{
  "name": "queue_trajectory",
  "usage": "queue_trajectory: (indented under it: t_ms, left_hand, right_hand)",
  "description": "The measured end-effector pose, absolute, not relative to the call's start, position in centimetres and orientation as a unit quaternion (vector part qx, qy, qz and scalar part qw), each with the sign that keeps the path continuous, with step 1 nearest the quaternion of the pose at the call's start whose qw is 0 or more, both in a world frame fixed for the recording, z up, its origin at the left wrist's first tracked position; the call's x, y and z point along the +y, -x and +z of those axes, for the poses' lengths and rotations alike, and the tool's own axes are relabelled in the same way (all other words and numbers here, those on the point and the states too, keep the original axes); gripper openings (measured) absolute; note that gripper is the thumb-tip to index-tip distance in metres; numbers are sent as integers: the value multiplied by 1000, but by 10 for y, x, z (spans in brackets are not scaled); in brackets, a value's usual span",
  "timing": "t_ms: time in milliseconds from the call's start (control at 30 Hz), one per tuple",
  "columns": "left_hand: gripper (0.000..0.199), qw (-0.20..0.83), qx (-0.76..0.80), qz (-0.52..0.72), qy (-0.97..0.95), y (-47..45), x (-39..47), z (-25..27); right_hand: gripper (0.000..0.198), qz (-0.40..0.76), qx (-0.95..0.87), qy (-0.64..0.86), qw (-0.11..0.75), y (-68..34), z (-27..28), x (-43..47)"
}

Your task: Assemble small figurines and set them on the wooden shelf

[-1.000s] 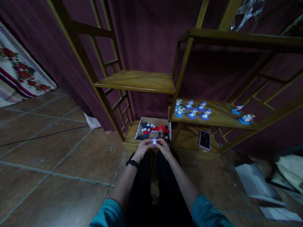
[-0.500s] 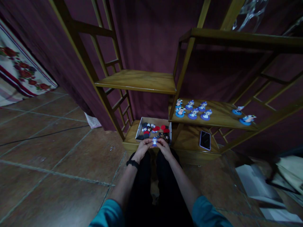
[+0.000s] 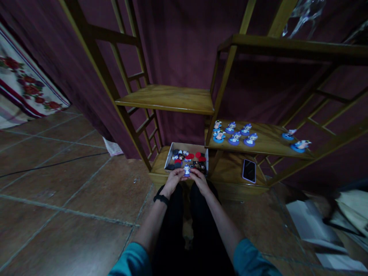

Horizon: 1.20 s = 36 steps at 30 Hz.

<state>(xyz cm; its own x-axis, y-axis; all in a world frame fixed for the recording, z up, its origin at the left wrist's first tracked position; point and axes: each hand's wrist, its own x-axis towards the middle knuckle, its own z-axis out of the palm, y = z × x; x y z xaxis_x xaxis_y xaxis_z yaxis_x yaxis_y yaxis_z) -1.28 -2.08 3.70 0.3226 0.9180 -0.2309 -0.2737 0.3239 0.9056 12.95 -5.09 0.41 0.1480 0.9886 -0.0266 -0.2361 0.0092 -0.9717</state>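
Since half a second ago, the small blue-and-white figure I hold has lifted a touch toward the box, my hands barely shifting. From my remote seat I look down on a tall wooden shelf unit, its boards smooth and honey-coloured, set against a dark maroon curtain over glossy brown floor tiles. On the right-hand shelf board stand rows of finished figures, each a rounded cartoon shape on a blue disc base. A dark phone lies flat on the bottom board. Beside it, a shallow white cardboard box holds loose red, black and blue pieces. My left hand and right hand meet just in front of the box, fingers of both pinched on the figure, which sits between them above my knees. As I judge it, the step goes best with a light, even pinch on the edges, keeping the piece upright and close over the box so nothing drops to the tiles.
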Motion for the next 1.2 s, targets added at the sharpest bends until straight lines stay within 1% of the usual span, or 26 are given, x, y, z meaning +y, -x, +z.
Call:
queue_trajectory:
  t_ms: [467,667,867,1200]
  left_hand:
    - [22,706,415,422,-388,11,-22,41]
    - [27,704,415,411,-404,11,-21,41]
    - [32,696,416,407,-419,11,-20,40]
    - [35,700,410,402,-424,10,-17,36]
  right_hand:
    - [38,524,-408,466,584,-130,9,-54]
    - [34,510,-425,474,579,-130,9,-53]
    - [37,510,-412,489,575,-131,5,-50]
    - [35,505,-409,494,577,-129,11,-53]
